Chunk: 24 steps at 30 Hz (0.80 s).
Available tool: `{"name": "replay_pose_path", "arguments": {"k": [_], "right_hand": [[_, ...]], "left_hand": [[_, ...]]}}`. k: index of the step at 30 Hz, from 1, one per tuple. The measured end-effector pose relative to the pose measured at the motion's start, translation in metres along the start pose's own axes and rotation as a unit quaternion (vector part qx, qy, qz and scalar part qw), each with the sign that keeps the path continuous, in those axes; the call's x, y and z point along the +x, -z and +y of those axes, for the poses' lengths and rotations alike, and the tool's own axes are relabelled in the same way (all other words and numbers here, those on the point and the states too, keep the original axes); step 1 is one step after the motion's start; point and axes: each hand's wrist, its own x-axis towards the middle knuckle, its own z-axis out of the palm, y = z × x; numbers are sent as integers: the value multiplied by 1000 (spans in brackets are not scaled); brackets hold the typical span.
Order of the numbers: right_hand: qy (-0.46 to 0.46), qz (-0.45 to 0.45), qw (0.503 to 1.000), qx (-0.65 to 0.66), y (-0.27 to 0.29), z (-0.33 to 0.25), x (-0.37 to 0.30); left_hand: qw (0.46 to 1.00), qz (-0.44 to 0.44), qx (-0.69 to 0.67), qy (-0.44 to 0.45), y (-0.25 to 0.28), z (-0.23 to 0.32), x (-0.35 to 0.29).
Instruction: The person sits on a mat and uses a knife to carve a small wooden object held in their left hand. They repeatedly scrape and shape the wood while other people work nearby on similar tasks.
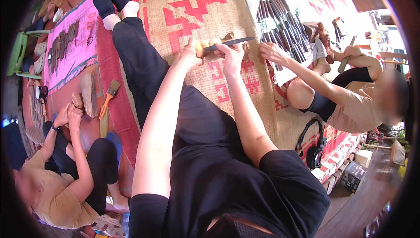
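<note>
My left hand [188, 57] is closed round a small pale-yellow piece of carved wood [200, 48], out over the mat beyond my lap. In my right hand [231, 58], the fingers grip a long, flat, dark tool [241, 40]. Its tapering end points right, and its other end lies against the wood. Whether it is a file or a knife I cannot tell. Just behind the tool a brown bit of wood [229, 36] shows, partly hidden.
A straw mat [192, 14] with red patterns lies under my stretched legs. At right, a person sits by a white cloth [276, 75] bearing several dark-handled tools. Another person at left holds wood near a brush [110, 95] and a pink sheet [89, 32] of tools.
</note>
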Motion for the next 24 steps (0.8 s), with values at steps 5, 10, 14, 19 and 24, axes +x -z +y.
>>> {"name": "replay_pose_path", "arguments": {"k": [5, 10, 14, 19, 24], "right_hand": [[-63, -21, 997, 31, -1, -1, -6], [-10, -7, 1000, -4, 6, 3, 3], [-51, -32, 997, 42, 2, 1, -6], [-14, 37, 998, 39, 20, 7, 5], [-44, -41, 996, 65, 7, 8, -6]], "left_hand": [[1000, -4, 7, -7, -3, -3, 3], [1000, -1, 6, -1, -2, -3, 3], [1000, 17, 1, 4, -1, -1, -1], [1000, 6, -18, -12, -3, -3, 2], [1000, -6, -2, 4, 4, 0, -3]]}}
